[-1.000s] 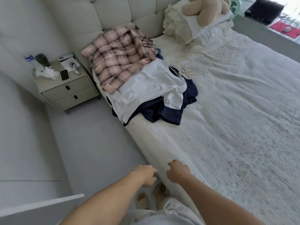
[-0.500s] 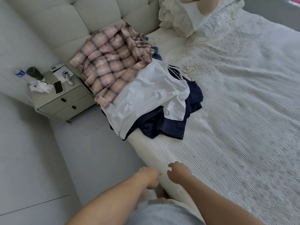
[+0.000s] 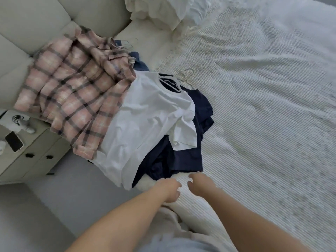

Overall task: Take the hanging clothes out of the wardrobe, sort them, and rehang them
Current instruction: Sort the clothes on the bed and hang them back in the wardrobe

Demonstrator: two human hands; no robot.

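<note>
A heap of clothes lies on the left side of the bed [image 3: 263, 115]. A pink plaid shirt [image 3: 72, 99] is spread against the headboard, a white T-shirt [image 3: 143, 128] overlaps it, and a navy garment [image 3: 183, 160] lies under the T-shirt. White hangers [image 3: 185, 77] stick out at the collars. My left hand [image 3: 171, 190] and my right hand [image 3: 200, 184] hover side by side just below the navy hem, fingers loosely curled, holding nothing.
A beige nightstand [image 3: 36, 160] with two drawers stands left of the bed, with a phone [image 3: 14, 142] on top. White pillows [image 3: 163, 10] are stacked at the head of the bed. Grey floor runs along the bed's left side.
The view has closed in on the clothes heap and tilted down. Both hands have come forward from the bed's edge to just short of the navy garment's hem.
</note>
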